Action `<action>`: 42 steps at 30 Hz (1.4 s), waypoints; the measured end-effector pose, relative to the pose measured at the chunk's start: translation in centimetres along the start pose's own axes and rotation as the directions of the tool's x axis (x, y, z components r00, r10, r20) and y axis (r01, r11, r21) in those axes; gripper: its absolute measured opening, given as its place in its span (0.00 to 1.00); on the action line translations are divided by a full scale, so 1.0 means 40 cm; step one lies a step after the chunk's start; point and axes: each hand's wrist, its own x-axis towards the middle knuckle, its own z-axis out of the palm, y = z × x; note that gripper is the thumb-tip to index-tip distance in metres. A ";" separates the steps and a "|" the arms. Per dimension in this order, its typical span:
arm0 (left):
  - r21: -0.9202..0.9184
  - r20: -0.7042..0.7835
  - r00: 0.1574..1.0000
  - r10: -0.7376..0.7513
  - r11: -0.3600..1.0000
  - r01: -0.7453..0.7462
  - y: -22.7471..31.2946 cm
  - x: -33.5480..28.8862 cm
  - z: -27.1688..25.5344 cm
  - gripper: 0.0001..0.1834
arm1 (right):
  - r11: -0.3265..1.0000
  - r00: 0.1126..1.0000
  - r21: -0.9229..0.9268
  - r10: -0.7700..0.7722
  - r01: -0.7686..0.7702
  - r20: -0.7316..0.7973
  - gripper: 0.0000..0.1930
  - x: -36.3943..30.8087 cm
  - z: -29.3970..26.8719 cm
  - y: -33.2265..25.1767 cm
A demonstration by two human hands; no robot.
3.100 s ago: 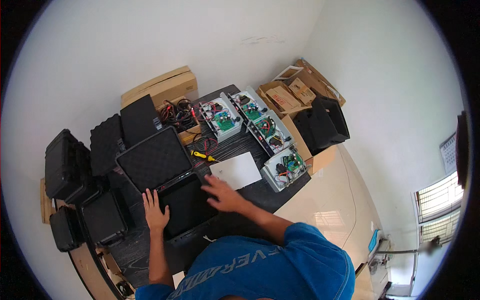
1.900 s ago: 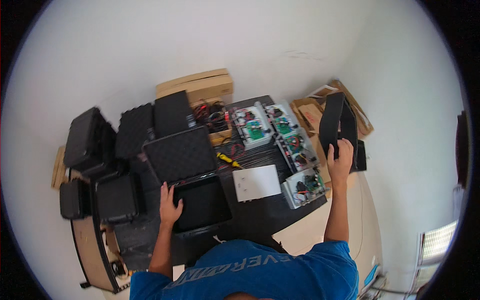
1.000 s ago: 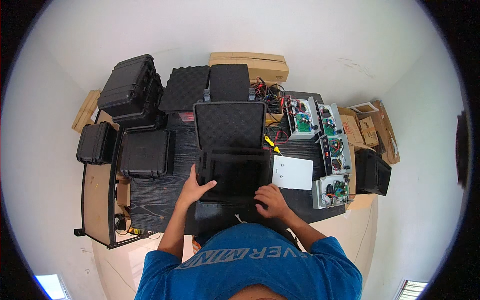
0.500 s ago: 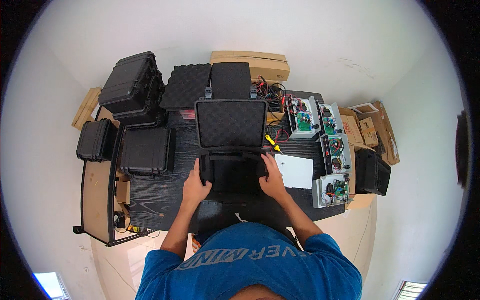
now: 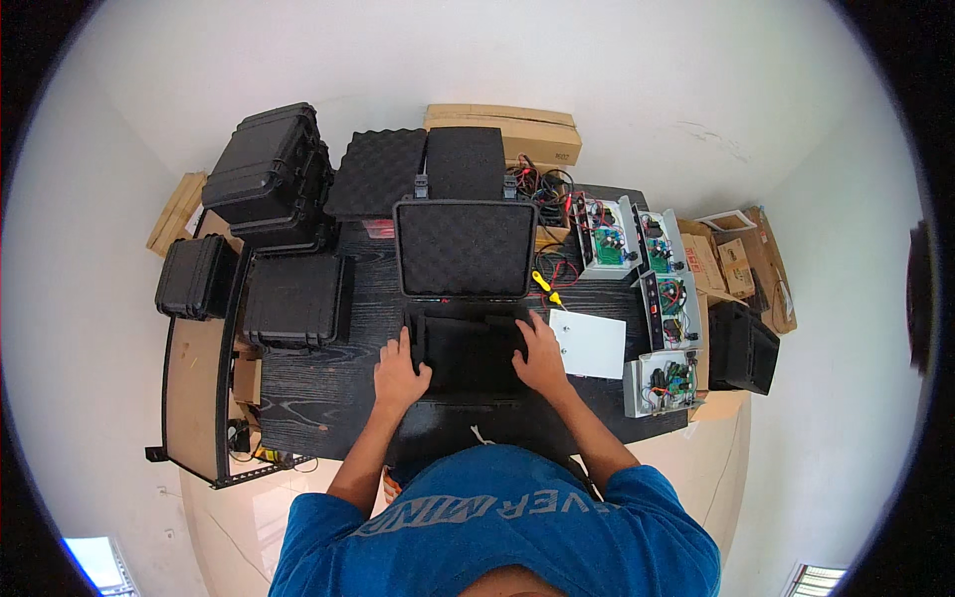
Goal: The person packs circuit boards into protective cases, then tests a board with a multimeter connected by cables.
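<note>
In front of me on the dark table stands an open black hard case (image 5: 468,396), its lid (image 5: 465,249) raised and lined with egg-crate foam. Black foam pieces (image 5: 419,339) line the inside of the base; dark on dark, their outlines are hard to separate. My left hand (image 5: 399,374) rests on the case's left side, fingers stretched forward and thumb apart. On the right side lies my right hand (image 5: 540,358), its fingers spread over the foam edge and its thumb toward the inside. Both hands touch the lining or rim; their fingertips partly merge with the black.
Closed black cases (image 5: 296,299) stand at left, more stacked behind. Foam sheets (image 5: 378,171) lie beyond the lid. To the right are a white panel (image 5: 589,344), a yellow-handled tool (image 5: 543,283) and several open metal housings with circuit boards (image 5: 607,239). Cables (image 5: 542,189) fill a box behind.
The foam along the case's far side and corners sits lower and flatter in the base. Both hands have shifted slightly, the left one inward. The whole view has moved a little.
</note>
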 end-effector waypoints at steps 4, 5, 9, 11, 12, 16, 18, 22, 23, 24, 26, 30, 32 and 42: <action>0.039 -0.168 0.950 0.262 0.965 -0.259 -0.015 0.006 0.019 0.47 | 0.994 0.994 -0.027 -0.107 0.107 0.021 0.37 -0.017 0.009 -0.028; 0.039 -0.168 0.951 0.260 0.966 -0.257 -0.020 0.008 0.026 0.47 | 0.990 0.989 -0.054 -0.129 0.133 0.073 0.38 -0.019 0.010 -0.035; 0.145 0.004 0.951 0.309 0.941 -0.306 -0.024 0.022 0.048 0.47 | 0.976 0.975 -0.136 -0.146 0.170 0.168 0.43 -0.021 0.023 -0.043; 0.141 0.036 0.953 0.301 0.942 -0.303 -0.039 0.023 0.067 0.48 | 0.967 0.971 -0.178 -0.151 0.184 0.184 0.44 -0.019 0.034 -0.040; 0.171 0.030 0.954 0.297 0.939 -0.298 -0.039 0.022 0.071 0.48 | 0.964 0.972 -0.192 -0.147 0.182 0.186 0.44 -0.018 0.040 -0.035; 0.216 0.038 0.963 0.268 0.938 -0.270 -0.035 0.029 0.076 0.49 | 0.949 0.963 -0.242 -0.149 0.203 0.225 0.43 -0.019 0.052 -0.021; 0.225 0.038 0.962 0.271 0.935 -0.273 -0.032 0.026 0.075 0.49 | 0.960 0.963 -0.193 -0.158 0.202 0.219 0.43 -0.015 0.037 -0.003; 0.161 -0.023 0.937 0.347 0.927 -0.339 -0.027 0.028 0.057 0.45 | 0.996 0.984 -0.012 -0.090 0.093 0.154 0.45 0.009 -0.066 0.093; 0.160 -0.022 0.937 0.348 0.927 -0.340 -0.019 0.037 0.056 0.45 | 0.996 0.985 -0.054 -0.067 0.077 0.161 0.47 0.005 -0.092 0.131; 0.143 -0.066 0.916 0.396 0.912 -0.384 -0.008 0.052 0.054 0.41 | 0.993 0.985 -0.096 -0.047 0.064 0.167 0.50 0.000 -0.114 0.167; 0.132 -0.114 0.895 0.431 0.900 -0.416 0.017 0.083 0.054 0.38 | 0.989 0.978 -0.147 0.003 0.028 0.207 0.52 -0.011 -0.145 0.213; 0.103 -0.179 0.794 0.580 0.814 -0.571 0.121 0.160 0.090 0.29 | 0.967 0.944 -0.252 0.113 -0.033 0.310 0.59 -0.044 -0.174 0.270; 0.088 -0.067 0.812 0.580 0.814 -0.574 0.152 0.192 0.127 0.26 | 0.961 0.944 -0.276 0.101 -0.011 0.313 0.60 -0.051 -0.166 0.276; 0.134 -0.048 0.846 0.531 0.843 -0.521 0.177 0.250 0.216 0.14 | 0.962 0.961 -0.272 0.105 -0.032 0.257 0.63 -0.069 -0.139 0.300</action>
